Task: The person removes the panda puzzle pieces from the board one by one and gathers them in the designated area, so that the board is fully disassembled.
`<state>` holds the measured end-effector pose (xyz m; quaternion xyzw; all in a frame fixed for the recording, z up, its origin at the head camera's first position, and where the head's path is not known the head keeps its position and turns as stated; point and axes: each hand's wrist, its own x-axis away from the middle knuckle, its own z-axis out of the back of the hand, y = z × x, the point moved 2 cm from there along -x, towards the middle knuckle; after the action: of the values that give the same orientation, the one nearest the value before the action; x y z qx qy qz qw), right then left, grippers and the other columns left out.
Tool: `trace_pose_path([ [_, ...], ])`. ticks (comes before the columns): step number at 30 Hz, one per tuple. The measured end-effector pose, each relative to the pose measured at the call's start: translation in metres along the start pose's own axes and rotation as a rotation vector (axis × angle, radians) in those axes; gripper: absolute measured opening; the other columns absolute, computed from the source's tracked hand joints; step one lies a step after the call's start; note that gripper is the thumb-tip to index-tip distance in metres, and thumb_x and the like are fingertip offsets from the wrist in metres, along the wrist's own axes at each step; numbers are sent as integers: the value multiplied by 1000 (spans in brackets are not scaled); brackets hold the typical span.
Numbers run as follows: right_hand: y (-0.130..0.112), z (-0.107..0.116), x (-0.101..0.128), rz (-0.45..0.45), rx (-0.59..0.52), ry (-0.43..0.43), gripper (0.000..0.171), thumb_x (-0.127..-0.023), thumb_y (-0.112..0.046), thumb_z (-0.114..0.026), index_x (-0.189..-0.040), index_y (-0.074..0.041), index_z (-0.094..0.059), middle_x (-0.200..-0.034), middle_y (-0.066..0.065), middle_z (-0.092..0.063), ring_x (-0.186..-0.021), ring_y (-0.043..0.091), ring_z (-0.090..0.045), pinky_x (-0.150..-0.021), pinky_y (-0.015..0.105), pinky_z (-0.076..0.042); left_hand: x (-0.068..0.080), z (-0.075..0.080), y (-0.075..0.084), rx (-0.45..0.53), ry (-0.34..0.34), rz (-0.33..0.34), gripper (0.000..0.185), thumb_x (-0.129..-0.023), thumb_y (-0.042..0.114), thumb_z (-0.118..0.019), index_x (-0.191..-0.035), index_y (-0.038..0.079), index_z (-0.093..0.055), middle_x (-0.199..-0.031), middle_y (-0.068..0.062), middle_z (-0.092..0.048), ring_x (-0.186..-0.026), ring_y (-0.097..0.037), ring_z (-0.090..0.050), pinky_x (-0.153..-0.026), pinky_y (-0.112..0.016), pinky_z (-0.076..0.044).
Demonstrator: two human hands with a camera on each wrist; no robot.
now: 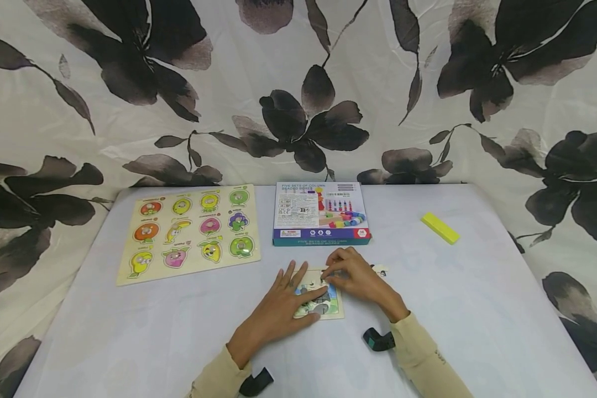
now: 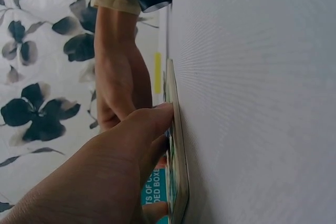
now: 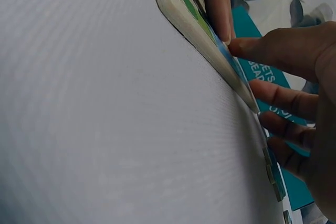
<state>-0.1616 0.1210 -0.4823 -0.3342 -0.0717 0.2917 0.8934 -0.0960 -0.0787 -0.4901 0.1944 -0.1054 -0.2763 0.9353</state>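
I hold small picture puzzle board (image 1: 323, 307) flat on desk (image 1: 179, 331), near front middle. Left hand (image 1: 278, 309) spread, pressing board down. Right hand (image 1: 358, 279) pinching puzzle piece (image 1: 323, 278) at top edge. Best: keep board steady, line piece up, push gently.

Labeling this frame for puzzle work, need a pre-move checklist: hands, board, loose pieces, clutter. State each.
1. Left hand flat on the puzzle board, holding it down: ok.
2. Right hand at the board's top edge, fingers bent onto it: ok.
3. Piece under the right fingers seated: cannot tell, hidden.
4. Board flat on the table: ok in both wrist views.
5. Loose piece right of the right hand, within reach: ok.
6. Box, fruit puzzle and yellow block apart from the hands: ok.
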Motion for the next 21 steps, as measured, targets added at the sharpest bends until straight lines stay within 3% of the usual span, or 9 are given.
trace_pose_path([
  [10,-6,-1,1,-25,-41,-32,9,-86,-15,-70,-92,-18,-76,-114,3,-61,-110,21,-47,-96,49,-41,0,-2,-1,4,10,-6,53,-93,58,-48,-142,40,-43,-161,-12,-10,-147,-36,2,-116,-57,-7],
  [21,-4,3,4,-40,-110,-13,12,-88,-11,-68,-96,-18,-75,-97,-8,-66,-102,15,-51,-93,43,-44,1,-1,-1,1,11,-12,52,-93,56,-48,-142,39,-44,-161,-12,-8,-147,-36,4,-116,-57,-7],
])
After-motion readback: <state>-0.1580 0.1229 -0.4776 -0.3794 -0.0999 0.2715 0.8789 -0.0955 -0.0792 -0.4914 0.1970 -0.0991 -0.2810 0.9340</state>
